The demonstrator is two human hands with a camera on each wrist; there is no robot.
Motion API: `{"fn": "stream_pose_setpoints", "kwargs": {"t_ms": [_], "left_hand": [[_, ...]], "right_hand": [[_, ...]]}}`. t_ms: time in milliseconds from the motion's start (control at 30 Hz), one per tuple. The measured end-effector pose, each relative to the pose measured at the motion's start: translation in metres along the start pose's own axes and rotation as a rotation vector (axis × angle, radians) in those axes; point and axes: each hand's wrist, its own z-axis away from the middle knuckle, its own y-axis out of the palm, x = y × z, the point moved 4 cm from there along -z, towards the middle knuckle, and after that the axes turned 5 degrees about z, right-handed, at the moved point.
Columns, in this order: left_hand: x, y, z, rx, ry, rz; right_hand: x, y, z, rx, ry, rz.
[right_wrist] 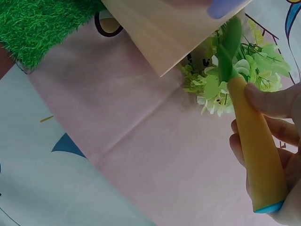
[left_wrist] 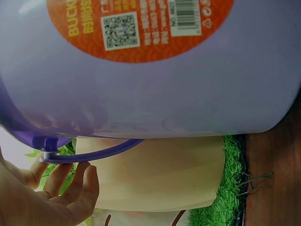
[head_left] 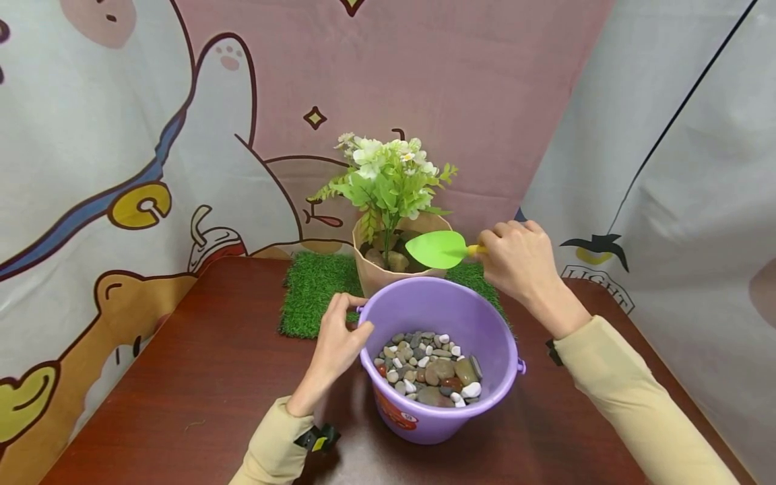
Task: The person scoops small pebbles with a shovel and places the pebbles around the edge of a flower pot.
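Green and yellow, the trowel (head_left: 438,250) is grasped in the person's right hand (head_left: 520,259), blade tilted over the flowerpot (head_left: 371,277) to that hand's left. Closer in, the left hand (head_left: 339,337) grips the purple bucket (head_left: 433,296) just to its right, pebbles (head_left: 418,364) inside. Looks to me like tipping pebbles out; next probably calls for dipping back below that right hand.

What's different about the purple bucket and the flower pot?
The bucket is purple; the pot is beige. The bucket's rim is round; the pot's rim has corners. The bucket holds just stones; the pot also holds a flowering plant. Both contain stones.
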Motion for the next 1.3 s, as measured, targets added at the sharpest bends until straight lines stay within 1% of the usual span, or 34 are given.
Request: {"fn": "stream_pose_setpoints", "kwargs": {"t_ms": [167, 400, 600, 700, 867, 1100, 1300], "left_hand": [[0.000, 0.000, 0.000, 0.000, 0.001, 0.002], [0.001, 0.001, 0.001, -0.002, 0.000, -0.001], [0.001, 0.000, 0.001, -0.005, 0.002, -0.003], [0.001, 0.000, 0.001, -0.004, 0.000, -0.001], [0.001, 0.000, 0.001, -0.004, -0.003, 0.005], [0.001, 0.001, 0.000, -0.004, 0.002, 0.015], [0.000, 0.001, 0.000, -0.006, 0.009, 0.017]], "right_hand": [[0.000, -0.003, 0.003, -0.019, 0.012, -0.018], [0.002, -0.007, 0.013, -0.093, 0.012, -0.039], [0.002, -0.010, 0.022, -0.079, 0.013, -0.044], [0.003, -0.014, 0.026, -0.079, -0.004, -0.045], [0.005, -0.020, 0.030, -0.100, -0.068, -0.040], [0.010, -0.029, 0.034, -0.170, -0.208, -0.013], [0.017, -0.032, 0.036, -0.182, -0.313, 0.047]]}}
